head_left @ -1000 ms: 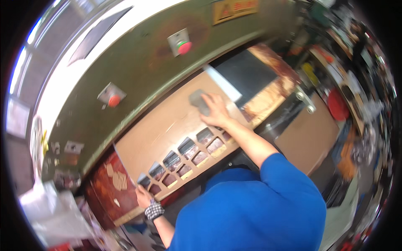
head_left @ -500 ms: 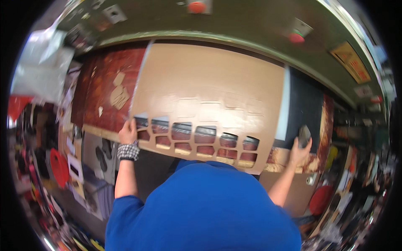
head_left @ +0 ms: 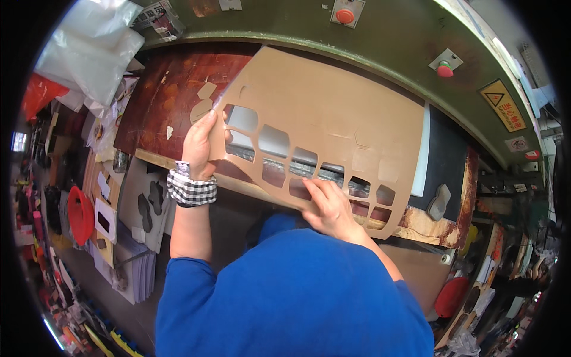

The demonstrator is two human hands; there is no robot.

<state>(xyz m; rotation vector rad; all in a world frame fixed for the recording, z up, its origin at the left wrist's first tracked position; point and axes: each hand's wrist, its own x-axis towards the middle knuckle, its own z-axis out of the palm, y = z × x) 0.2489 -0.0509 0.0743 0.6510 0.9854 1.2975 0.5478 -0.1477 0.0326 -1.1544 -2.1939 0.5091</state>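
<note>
A tan sheet (head_left: pixel 333 101) lies across the bench with rows of cut-out openings along its near side. Its near left corner is lifted and bent. My left hand (head_left: pixel 201 143) pinches the sheet's left edge, thumb on top and fingertips showing through an opening. At the near edge, my right hand (head_left: pixel 330 205) has its thumb and fingers closed on the narrow strip between openings. Cut outlines mark the sheet just beyond the holes. A grey block-like cutting die (head_left: pixel 439 202) rests on the black mat (head_left: pixel 443 157) to the right, apart from both hands.
Loose tan cut pieces (head_left: pixel 202 110) lie on the red worn board (head_left: pixel 169 101) at left. A green machine beam (head_left: pixel 392 47) with red buttons (head_left: pixel 344 16) spans the far side. Stacked sheets (head_left: pixel 140 273) and a red stool (head_left: pixel 80 215) stand below left.
My right hand has put the grey die down on the black mat and moved left to the sheet's near edge. My left hand has raised the left corner.
</note>
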